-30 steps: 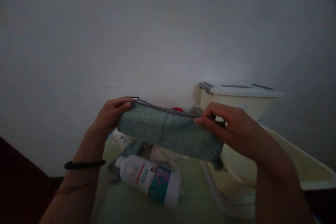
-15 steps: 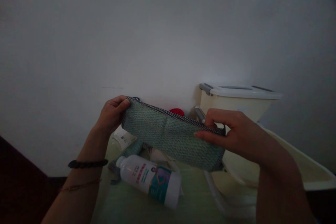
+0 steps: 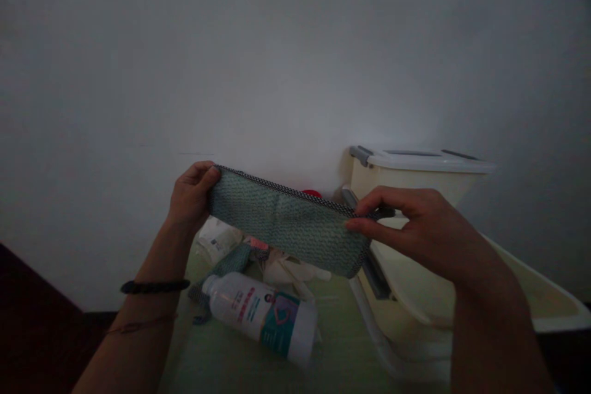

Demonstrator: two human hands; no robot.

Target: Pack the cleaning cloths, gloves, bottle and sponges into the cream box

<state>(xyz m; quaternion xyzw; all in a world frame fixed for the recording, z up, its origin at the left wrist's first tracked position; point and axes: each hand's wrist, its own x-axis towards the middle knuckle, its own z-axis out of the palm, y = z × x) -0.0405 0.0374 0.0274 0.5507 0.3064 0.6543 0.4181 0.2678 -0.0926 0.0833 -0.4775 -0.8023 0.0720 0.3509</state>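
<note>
A light green textured cloth (image 3: 286,215) with black-and-white edging is stretched between my hands, in the air above the tabletop. Its left upper corner is pinched by my left hand (image 3: 191,194), thumb in front. My right hand (image 3: 401,215) grips the upper edge near the right corner between thumb and bent fingers. A dark strip of edging sticks out behind the right fingers. Below the cloth, a white bottle (image 3: 253,314) with a teal and purple label lies on its side. Beside its cap is another bunched green cloth (image 3: 231,260) with the same edging.
On the right stand cream storage boxes (image 3: 410,188), one with a white lid and grey latches. A white packet (image 3: 217,237) and other small items lie on the pale green tabletop (image 3: 341,345). Part of a red object (image 3: 311,193) shows behind the cloth. A wall rises behind.
The cloth has shifted left and slightly up with both hands. My right hand's grip sits closer to its right corner, and more items show beneath it.
</note>
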